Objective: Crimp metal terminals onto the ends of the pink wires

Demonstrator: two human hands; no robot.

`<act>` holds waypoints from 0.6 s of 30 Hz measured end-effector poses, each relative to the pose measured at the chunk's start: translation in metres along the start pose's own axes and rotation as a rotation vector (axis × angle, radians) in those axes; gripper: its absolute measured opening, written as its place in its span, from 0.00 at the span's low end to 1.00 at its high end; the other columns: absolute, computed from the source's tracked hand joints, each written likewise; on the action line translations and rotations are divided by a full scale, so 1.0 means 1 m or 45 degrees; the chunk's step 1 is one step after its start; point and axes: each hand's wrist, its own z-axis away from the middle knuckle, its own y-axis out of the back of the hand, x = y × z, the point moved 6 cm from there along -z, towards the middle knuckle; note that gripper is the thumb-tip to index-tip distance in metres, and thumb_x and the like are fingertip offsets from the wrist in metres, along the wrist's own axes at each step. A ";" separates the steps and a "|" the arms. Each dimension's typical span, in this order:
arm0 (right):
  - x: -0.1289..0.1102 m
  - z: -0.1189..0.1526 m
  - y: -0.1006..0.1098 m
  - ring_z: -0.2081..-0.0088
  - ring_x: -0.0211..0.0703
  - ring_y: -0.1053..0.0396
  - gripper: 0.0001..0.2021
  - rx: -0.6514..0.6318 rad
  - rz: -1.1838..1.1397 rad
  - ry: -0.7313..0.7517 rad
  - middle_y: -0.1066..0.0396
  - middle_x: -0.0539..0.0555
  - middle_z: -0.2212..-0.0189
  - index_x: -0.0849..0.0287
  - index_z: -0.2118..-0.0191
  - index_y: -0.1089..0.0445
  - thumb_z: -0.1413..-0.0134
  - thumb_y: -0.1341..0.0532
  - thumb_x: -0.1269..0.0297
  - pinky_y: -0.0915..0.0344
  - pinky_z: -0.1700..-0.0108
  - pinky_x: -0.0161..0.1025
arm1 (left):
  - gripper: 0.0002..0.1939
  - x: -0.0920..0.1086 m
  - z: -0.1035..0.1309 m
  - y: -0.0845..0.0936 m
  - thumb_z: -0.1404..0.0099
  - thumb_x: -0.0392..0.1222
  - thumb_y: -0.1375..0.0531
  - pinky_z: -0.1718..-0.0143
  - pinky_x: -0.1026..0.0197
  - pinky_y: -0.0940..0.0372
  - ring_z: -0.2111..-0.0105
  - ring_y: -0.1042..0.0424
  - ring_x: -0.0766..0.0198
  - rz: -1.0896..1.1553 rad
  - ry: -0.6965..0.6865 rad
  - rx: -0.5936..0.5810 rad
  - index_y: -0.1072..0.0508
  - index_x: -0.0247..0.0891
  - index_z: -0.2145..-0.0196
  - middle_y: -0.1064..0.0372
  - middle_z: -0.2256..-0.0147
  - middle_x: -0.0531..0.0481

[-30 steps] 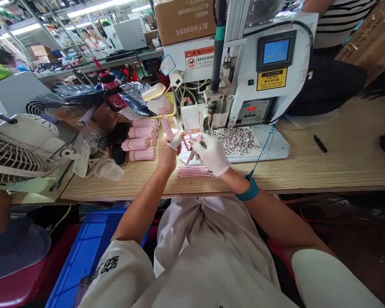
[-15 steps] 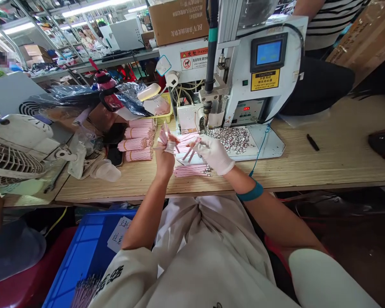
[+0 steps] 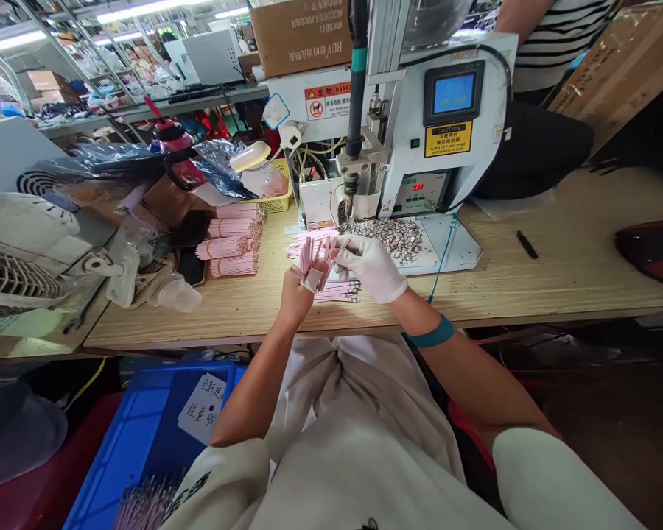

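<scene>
My left hand (image 3: 303, 287), with white wrapping on a finger, is closed round several pink strips (image 3: 308, 254) that fan upward. My right hand (image 3: 373, 271), in a white glove, has its fingertips pinched on a pink strip close beside my left hand. Behind both hands stands the white machine (image 3: 390, 177), its vertical tool tip above the work plate. A heap of small metal-and-white pieces (image 3: 401, 239) lies on the plate to the right. More pink strips with white and dark ends (image 3: 339, 292) lie on the table just below my hands.
Banded pink bundles (image 3: 229, 243) lie at the left, by a yellow basket (image 3: 273, 193). Further left are a clear cup (image 3: 180, 293) and a fan (image 3: 19, 258). A black marker (image 3: 527, 244) lies at the right. A blue crate (image 3: 127, 434) sits below the table.
My left hand has moved right and slightly down, bringing its strips against my gloved right hand. The whole view has shifted slightly.
</scene>
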 end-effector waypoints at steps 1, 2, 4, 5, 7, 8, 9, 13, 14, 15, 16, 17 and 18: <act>0.000 -0.001 0.005 0.82 0.32 0.38 0.14 0.050 0.002 0.006 0.34 0.48 0.81 0.63 0.68 0.29 0.54 0.33 0.57 0.37 0.81 0.31 | 0.16 -0.003 -0.002 0.006 0.38 0.53 0.44 0.79 0.66 0.46 0.79 0.41 0.70 -0.025 0.001 0.087 0.29 0.36 0.68 0.37 0.78 0.53; 0.001 -0.001 0.010 0.82 0.32 0.38 0.13 0.100 0.010 0.015 0.34 0.48 0.81 0.63 0.67 0.29 0.54 0.33 0.58 0.37 0.81 0.31 | 0.16 -0.005 -0.003 0.012 0.37 0.54 0.44 0.80 0.67 0.48 0.80 0.43 0.70 -0.036 0.004 0.182 0.30 0.37 0.71 0.39 0.79 0.54; 0.002 -0.002 0.022 0.83 0.31 0.39 0.13 0.184 0.052 0.025 0.34 0.47 0.81 0.63 0.65 0.29 0.54 0.34 0.59 0.38 0.82 0.30 | 0.16 -0.008 -0.006 0.022 0.37 0.54 0.45 0.82 0.68 0.51 0.82 0.46 0.72 0.004 0.023 0.312 0.33 0.37 0.73 0.42 0.80 0.55; 0.003 -0.002 0.027 0.84 0.31 0.39 0.12 0.214 0.079 0.020 0.34 0.47 0.82 0.64 0.65 0.29 0.53 0.35 0.60 0.39 0.83 0.30 | 0.16 -0.008 -0.007 0.024 0.38 0.54 0.44 0.83 0.68 0.52 0.83 0.47 0.73 0.046 0.040 0.323 0.34 0.38 0.73 0.43 0.80 0.56; 0.008 0.000 0.032 0.84 0.32 0.39 0.12 0.215 0.133 -0.040 0.35 0.47 0.83 0.64 0.64 0.29 0.51 0.37 0.60 0.39 0.84 0.30 | 0.16 -0.008 -0.007 0.023 0.39 0.54 0.42 0.84 0.69 0.55 0.84 0.50 0.74 0.162 0.084 0.295 0.35 0.38 0.74 0.47 0.81 0.58; 0.012 0.001 0.031 0.84 0.33 0.39 0.13 0.175 0.170 -0.095 0.35 0.48 0.82 0.65 0.63 0.29 0.50 0.38 0.60 0.39 0.84 0.31 | 0.17 -0.008 -0.007 0.021 0.40 0.55 0.41 0.84 0.69 0.56 0.84 0.51 0.74 0.225 0.111 0.286 0.35 0.38 0.75 0.48 0.82 0.58; 0.017 0.003 0.028 0.84 0.34 0.38 0.14 0.118 0.228 -0.144 0.34 0.48 0.82 0.65 0.61 0.29 0.49 0.39 0.60 0.39 0.84 0.32 | 0.18 -0.008 -0.006 0.019 0.41 0.55 0.40 0.84 0.69 0.56 0.85 0.52 0.74 0.283 0.140 0.285 0.35 0.38 0.75 0.50 0.83 0.59; 0.024 0.007 0.003 0.78 0.38 0.34 0.21 -0.089 0.734 -0.029 0.30 0.50 0.76 0.62 0.49 0.31 0.53 0.38 0.68 0.38 0.77 0.34 | 0.22 -0.010 -0.004 0.006 0.43 0.59 0.40 0.85 0.70 0.57 0.86 0.53 0.75 0.448 0.215 0.325 0.35 0.36 0.77 0.50 0.84 0.59; 0.024 0.007 -0.007 0.76 0.39 0.33 0.22 -0.132 0.887 0.066 0.29 0.50 0.75 0.62 0.50 0.30 0.54 0.37 0.70 0.38 0.73 0.34 | 0.22 -0.010 -0.004 0.002 0.43 0.60 0.39 0.85 0.69 0.57 0.85 0.51 0.75 0.481 0.217 0.329 0.35 0.36 0.77 0.48 0.84 0.59; 0.024 0.007 -0.016 0.73 0.40 0.33 0.20 -0.173 1.018 0.147 0.28 0.51 0.74 0.62 0.53 0.29 0.55 0.37 0.71 0.39 0.71 0.35 | 0.23 -0.011 -0.004 -0.001 0.44 0.60 0.39 0.85 0.69 0.55 0.85 0.49 0.75 0.518 0.216 0.336 0.36 0.36 0.77 0.46 0.83 0.58; 0.025 0.006 -0.024 0.72 0.41 0.33 0.16 -0.207 1.117 0.201 0.28 0.51 0.74 0.62 0.56 0.27 0.55 0.38 0.71 0.40 0.69 0.35 | 0.23 -0.011 -0.004 -0.002 0.45 0.60 0.38 0.85 0.69 0.54 0.84 0.47 0.75 0.554 0.215 0.348 0.37 0.36 0.76 0.43 0.81 0.57; 0.026 0.004 -0.030 0.71 0.42 0.33 0.12 -0.220 1.187 0.230 0.28 0.52 0.74 0.63 0.60 0.27 0.54 0.38 0.71 0.41 0.68 0.36 | 0.23 -0.011 -0.005 -0.002 0.45 0.60 0.38 0.85 0.69 0.54 0.84 0.46 0.75 0.593 0.213 0.371 0.37 0.37 0.76 0.42 0.80 0.57; 0.026 0.002 -0.033 0.71 0.43 0.33 0.09 -0.209 1.228 0.242 0.28 0.53 0.74 0.63 0.63 0.27 0.52 0.39 0.71 0.42 0.68 0.36 | 0.23 -0.010 -0.006 0.001 0.45 0.59 0.37 0.85 0.68 0.54 0.85 0.47 0.75 0.637 0.201 0.410 0.38 0.37 0.75 0.42 0.80 0.57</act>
